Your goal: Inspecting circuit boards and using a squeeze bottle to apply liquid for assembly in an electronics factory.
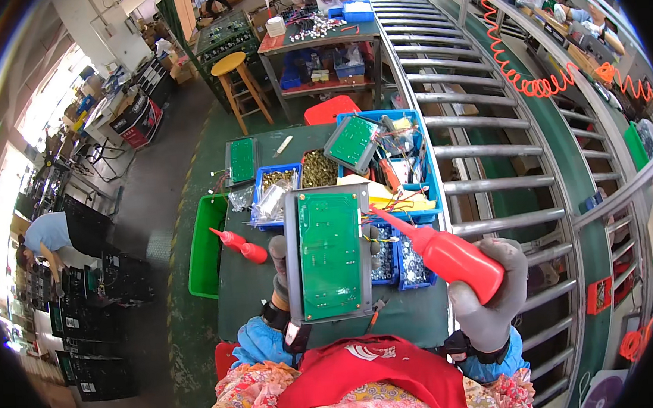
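Red bottle (449, 256) in grip of right hand (506, 298), circuit board (330, 256) in grip of left hand (279, 267), white print (371, 350) on apron (378, 376)

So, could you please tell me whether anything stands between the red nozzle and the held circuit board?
Nothing visible does: the right hand holds the red bottle with its nozzle beside the right edge of the held circuit board; the left hand is opposite. Contact is unclear.

floral sleeves (252, 392), red apron (371, 381)
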Motion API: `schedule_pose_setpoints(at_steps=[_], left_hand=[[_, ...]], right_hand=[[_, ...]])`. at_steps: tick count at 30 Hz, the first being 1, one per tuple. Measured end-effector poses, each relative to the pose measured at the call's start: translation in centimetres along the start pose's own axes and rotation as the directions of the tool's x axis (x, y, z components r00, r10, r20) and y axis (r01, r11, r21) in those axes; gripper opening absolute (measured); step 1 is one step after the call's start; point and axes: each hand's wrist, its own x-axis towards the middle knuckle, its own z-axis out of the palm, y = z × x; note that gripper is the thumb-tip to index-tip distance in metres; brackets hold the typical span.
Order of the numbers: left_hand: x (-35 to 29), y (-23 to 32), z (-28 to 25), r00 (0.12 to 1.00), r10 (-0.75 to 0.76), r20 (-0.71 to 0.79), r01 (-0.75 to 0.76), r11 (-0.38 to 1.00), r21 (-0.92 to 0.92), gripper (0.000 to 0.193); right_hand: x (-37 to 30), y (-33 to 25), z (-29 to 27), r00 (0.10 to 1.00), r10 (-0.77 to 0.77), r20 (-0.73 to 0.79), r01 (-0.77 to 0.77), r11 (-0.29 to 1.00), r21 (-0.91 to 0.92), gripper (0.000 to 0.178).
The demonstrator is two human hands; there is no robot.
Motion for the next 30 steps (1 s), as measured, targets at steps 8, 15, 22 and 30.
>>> schedule_pose_setpoints(at_steps=[8,15,22,30], left_hand=[[-3.3,-0.2,0.1,0.992,0.047,-0.119,-0.060,0.993,-0.105,0.119],[-3.6,-0.3,0.3,0.990,0.044,-0.132,-0.062,0.989,-0.134,0.120],[-2.8,-0.6,1.6,0.998,0.020,-0.066,-0.030,0.987,-0.159,0.121],[-4.0,-0.2,-0.6,0.988,0.069,-0.138,-0.092,0.980,-0.174,0.119]], right_hand=[[-0.5,-1.5,-0.4,0.970,-0.198,0.141,0.216,0.968,-0.127,0.050],[-0.8,-1.8,0.3,0.967,-0.218,0.131,0.240,0.953,-0.186,0.050],[-0.7,-1.8,0.5,0.965,-0.225,0.135,0.248,0.951,-0.184,0.046],[-0.6,-1.8,0.7,0.971,-0.200,0.134,0.224,0.953,-0.202,0.046]])
